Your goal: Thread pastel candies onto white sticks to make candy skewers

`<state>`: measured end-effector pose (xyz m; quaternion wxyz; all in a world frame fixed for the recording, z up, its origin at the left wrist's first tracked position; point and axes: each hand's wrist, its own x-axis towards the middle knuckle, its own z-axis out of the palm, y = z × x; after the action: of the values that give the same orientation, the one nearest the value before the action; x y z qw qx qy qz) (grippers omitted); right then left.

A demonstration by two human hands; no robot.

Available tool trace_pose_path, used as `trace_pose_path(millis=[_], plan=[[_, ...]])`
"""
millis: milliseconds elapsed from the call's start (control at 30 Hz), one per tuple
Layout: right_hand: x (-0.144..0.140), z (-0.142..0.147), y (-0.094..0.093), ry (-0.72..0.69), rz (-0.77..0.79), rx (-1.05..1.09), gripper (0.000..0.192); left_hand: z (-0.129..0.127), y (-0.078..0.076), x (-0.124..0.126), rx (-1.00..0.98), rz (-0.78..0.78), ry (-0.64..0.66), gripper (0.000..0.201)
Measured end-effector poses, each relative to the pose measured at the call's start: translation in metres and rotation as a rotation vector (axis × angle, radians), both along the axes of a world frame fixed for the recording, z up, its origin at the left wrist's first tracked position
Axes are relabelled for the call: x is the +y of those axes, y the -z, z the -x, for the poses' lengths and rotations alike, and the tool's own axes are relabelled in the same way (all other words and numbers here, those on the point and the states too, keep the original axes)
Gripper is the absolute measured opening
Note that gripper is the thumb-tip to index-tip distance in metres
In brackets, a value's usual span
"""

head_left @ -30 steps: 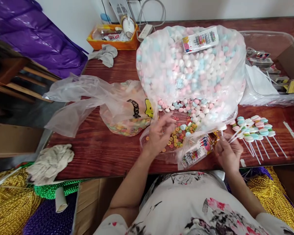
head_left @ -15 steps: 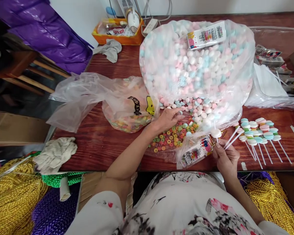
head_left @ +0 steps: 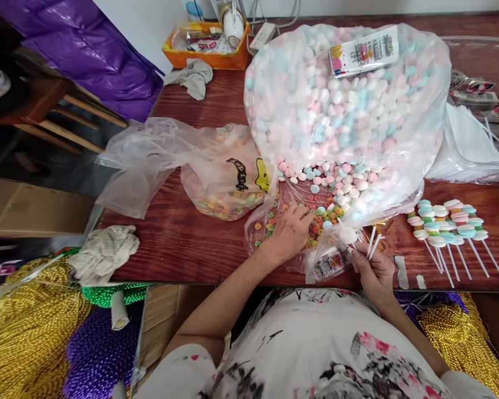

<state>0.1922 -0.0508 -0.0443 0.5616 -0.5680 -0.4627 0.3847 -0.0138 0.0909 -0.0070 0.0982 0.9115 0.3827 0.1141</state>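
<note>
My right hand (head_left: pixel 373 270) pinches several white lollipop sticks (head_left: pixel 372 241) near the table's front edge. A white marshmallow (head_left: pixel 348 235) is threaded on one stick, tilted to the left. My left hand (head_left: pixel 291 231) is over the loose gummy rings (head_left: pixel 316 228), fingers bent down and slightly apart, touching the pile. Whether anything is under its fingertips is hidden. Behind the rings, pink, white and blue marshmallows (head_left: pixel 349 180) spill from a large clear bag (head_left: pixel 349 105). Finished-looking marshmallow skewers (head_left: pixel 449 224) lie in a group to the right of my right hand.
A tied bag of gummy rings (head_left: pixel 228 177) lies at left. A printed packet (head_left: pixel 330 263) sits beside my right hand; another packet (head_left: pixel 363 51) lies on the big bag. Cloths (head_left: pixel 106 252), an orange box (head_left: pixel 208 61) and a plastic bin (head_left: pixel 474 166) stand around. Shiny beads hang below.
My left hand has drawn back from the marshmallows to the gummy rings. My right hand has shifted slightly left and down, and the stick with the marshmallow now leans left.
</note>
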Motion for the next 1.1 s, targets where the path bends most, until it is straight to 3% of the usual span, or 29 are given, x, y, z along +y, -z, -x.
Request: trace_pose_path(millis=[133,233,333,467,567,667,833,1100], plan=[[-0.001,0.003,0.005,-0.062,-0.08,-0.144,0.025,-0.009,-0.002,-0.01,0.047,-0.103,0.015,0.019],[0.001,0.006,0.001,-0.097,-0.134,-0.262,0.027,-0.011,-0.001,-0.008,-0.058,-0.08,0.059,0.017],[0.004,0.008,-0.008,-0.076,-0.17,-0.287,0.028,-0.006,-0.002,-0.003,-0.434,0.099,-0.025,0.015],[0.009,0.012,-0.023,-0.152,-0.163,-0.297,0.029,0.001,-0.011,-0.007,-1.118,0.561,-0.303,0.008],[0.012,0.016,-0.033,-0.227,-0.097,-0.338,0.027,0.0,-0.016,-0.019,-1.364,0.724,-0.384,0.01],[0.013,0.018,-0.037,-0.231,-0.072,-0.341,0.027,0.0,-0.017,-0.029,-1.386,0.54,-0.396,0.012],[0.011,0.021,-0.038,-0.25,-0.104,-0.314,0.026,0.006,-0.017,-0.034,-1.199,0.109,-0.358,0.009],[0.013,0.026,-0.037,-0.229,-0.077,-0.304,0.024,0.003,-0.019,-0.044,-1.008,-0.13,-0.19,0.017]])
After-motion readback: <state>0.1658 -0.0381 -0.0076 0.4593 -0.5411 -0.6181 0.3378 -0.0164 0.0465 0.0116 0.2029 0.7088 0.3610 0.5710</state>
